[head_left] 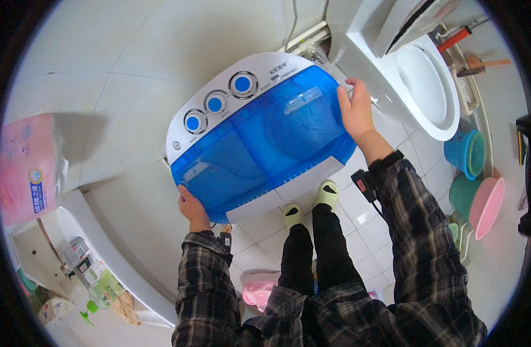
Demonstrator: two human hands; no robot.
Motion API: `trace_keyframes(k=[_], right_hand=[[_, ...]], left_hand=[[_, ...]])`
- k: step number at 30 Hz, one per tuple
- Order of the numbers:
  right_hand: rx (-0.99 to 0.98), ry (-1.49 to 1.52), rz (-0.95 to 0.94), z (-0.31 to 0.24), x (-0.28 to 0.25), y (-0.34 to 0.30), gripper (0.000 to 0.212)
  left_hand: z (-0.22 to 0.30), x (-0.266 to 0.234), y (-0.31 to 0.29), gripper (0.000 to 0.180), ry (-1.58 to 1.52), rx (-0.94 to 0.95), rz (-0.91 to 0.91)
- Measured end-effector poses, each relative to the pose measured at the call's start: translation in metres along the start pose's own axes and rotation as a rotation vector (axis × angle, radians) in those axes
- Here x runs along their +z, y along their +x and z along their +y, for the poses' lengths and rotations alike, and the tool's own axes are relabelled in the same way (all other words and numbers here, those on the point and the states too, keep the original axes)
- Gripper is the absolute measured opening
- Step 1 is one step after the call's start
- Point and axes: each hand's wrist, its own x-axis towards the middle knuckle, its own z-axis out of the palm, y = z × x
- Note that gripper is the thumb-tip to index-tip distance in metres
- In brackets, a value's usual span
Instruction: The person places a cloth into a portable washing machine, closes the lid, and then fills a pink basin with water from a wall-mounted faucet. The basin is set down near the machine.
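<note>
A small twin-tub washing machine (246, 165) stands tilted in front of me, with translucent blue lids and a white panel carrying three blue-centred knobs (214, 104). Both lids look closed. My left hand (191, 209) grips its near left edge, the fingers partly hidden behind the casing. On the opposite side, my right hand (358, 113) holds the right edge, thumb and forefinger showing along the rim. Neither hand carries anything else.
A white toilet (452, 118) stands at the right, with buckets (467, 153) and a pink basin (487, 207) below it. At left are a white tub edge (95, 228), a pink package (27, 168) and a green pump bottle (106, 289). My light-green slippers (327, 195) stand on tiles.
</note>
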Motion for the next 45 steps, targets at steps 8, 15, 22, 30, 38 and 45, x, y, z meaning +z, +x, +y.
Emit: trace_keyframes(k=[8, 15, 22, 30, 38, 45], right_hand=[[0.184, -0.191, -0.143, 0.096, -0.097, -0.204, 0.037], [0.643, -0.290, -0.390, 0.108, -0.185, -0.409, 0.034], [0.858, -0.299, -0.318, 0.107, -0.189, -0.459, 0.026], [0.890, -0.133, -0.195, 0.090, -0.174, -0.509, 0.021], [1.045, -0.330, -0.281, 0.083, -0.217, -0.606, 0.015], [1.134, -0.347, -0.338, 0.081, -0.217, -0.649, 0.012]], left_hand=[[-0.004, -0.001, 0.003, 0.079, 0.066, 0.057, 0.003], [0.027, -0.015, 0.009, 0.066, 0.669, 0.050, 0.213], [0.106, 0.024, -0.162, 0.040, 0.708, 1.351, -0.665], [0.128, 0.070, -0.271, 0.057, 1.075, 1.277, -0.698], [0.235, -0.007, -0.187, 0.046, 0.637, 1.329, -0.761], [0.349, -0.017, -0.101, 0.049, 0.601, 1.220, -0.493]])
